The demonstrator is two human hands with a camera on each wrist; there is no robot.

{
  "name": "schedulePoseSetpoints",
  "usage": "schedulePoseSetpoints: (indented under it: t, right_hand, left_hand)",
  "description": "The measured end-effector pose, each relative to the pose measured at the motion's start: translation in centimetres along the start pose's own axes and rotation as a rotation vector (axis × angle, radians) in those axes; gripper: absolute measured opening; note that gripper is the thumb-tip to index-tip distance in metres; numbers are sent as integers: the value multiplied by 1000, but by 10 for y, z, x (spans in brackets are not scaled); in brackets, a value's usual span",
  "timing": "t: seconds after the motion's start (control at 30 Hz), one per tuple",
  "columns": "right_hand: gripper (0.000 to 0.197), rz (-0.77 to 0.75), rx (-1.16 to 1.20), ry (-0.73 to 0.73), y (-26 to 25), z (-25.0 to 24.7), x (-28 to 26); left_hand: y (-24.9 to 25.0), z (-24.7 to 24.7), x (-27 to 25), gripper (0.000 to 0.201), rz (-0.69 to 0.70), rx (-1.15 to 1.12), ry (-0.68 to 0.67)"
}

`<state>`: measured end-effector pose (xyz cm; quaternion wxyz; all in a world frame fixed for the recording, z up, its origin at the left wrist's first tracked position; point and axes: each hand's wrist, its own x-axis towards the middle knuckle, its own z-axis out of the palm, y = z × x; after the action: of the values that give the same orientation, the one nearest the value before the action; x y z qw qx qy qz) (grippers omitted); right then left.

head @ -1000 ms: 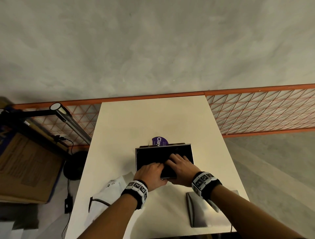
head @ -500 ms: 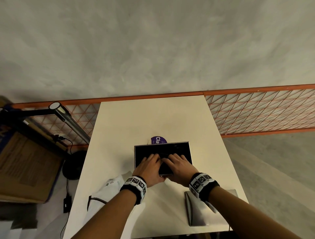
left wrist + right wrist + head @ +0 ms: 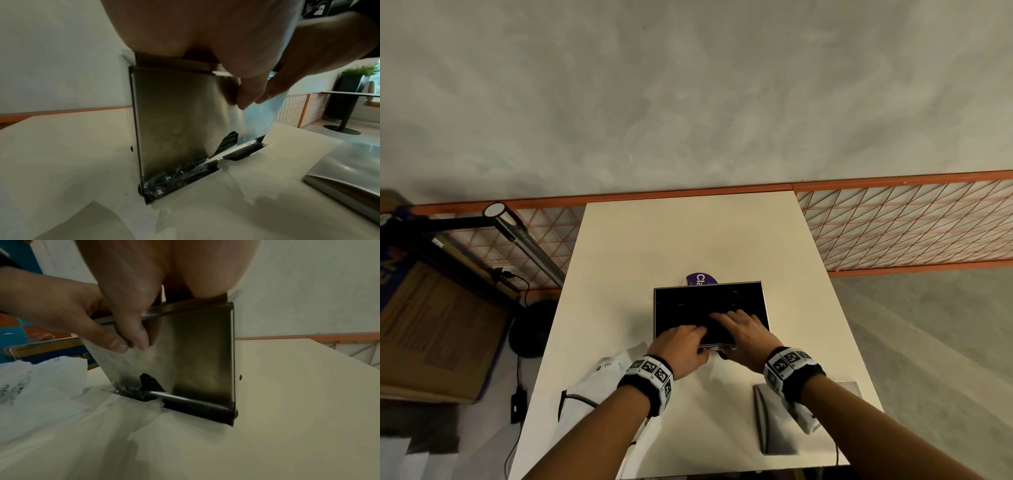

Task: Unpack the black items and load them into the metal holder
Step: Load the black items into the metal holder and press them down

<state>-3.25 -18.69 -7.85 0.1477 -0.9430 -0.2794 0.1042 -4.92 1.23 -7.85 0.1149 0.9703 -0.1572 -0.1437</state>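
Note:
The metal holder point(image 3: 763, 301) stands upright mid-table, its open top filled with black items point(image 3: 681, 305). My left hand point(image 3: 688, 337) curls over the holder's near rim, thumb point(image 3: 244, 94) down the front face. My right hand point(image 3: 736, 325) lies with straight fingers on the black items, its thumb point(image 3: 135, 334) also on the front face. In the wrist views the holder's front wall point(image 3: 174, 121) point(image 3: 197, 353) shows black items point(image 3: 180, 177) point(image 3: 191, 405), partly in crinkled clear wrap, in the bottom slot.
A loose metal plate point(image 3: 774, 428) point(image 3: 349, 165) lies at the table's near right. A crumpled white bag point(image 3: 599, 383) point(image 3: 30, 386) lies near left. A purple label point(image 3: 700, 279) peeks out behind the holder. Orange mesh fencing point(image 3: 893, 226) borders the table's far end.
My left fingers have drawn back from the black items to the holder's near rim. My right hand has stayed flat on top, shifted slightly right.

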Motion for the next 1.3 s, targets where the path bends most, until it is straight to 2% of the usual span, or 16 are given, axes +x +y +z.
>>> schedulePoseSetpoints:
  t: [0.17, 0.27, 0.5, 0.63, 0.77, 0.9, 1.1, 1.3]
  right_hand:
    - [67, 6, 47, -44, -2, -5, 1]
    - [63, 25, -8, -84, -5, -7, 1]
    - [69, 72, -36, -169, -8, -8, 5]
    - [67, 81, -16, -155, -10, -11, 5]
    - [51, 107, 46, -165, -10, -10, 4]
    - [33, 120, 8, -226, -13, -8, 5]
    - [36, 116, -28, -233, -15, -6, 4]
    - [47, 84, -48, -161, -14, -6, -1]
  left_hand:
    - [-2, 1, 1, 37, -32, -48, 5]
    - [-3, 2, 3, 38, -33, -83, 1]
    - [-7, 3, 9, 45, -30, -111, -32]
    - [-5, 0, 11, 45, -68, -98, -66]
    - [0, -4, 9, 39, -92, -61, -96]
    - [2, -3, 6, 26, -90, -44, -111]
    - [5, -1, 1, 27, -74, -33, -74]
    - [6, -4, -1, 34, -74, -48, -58]
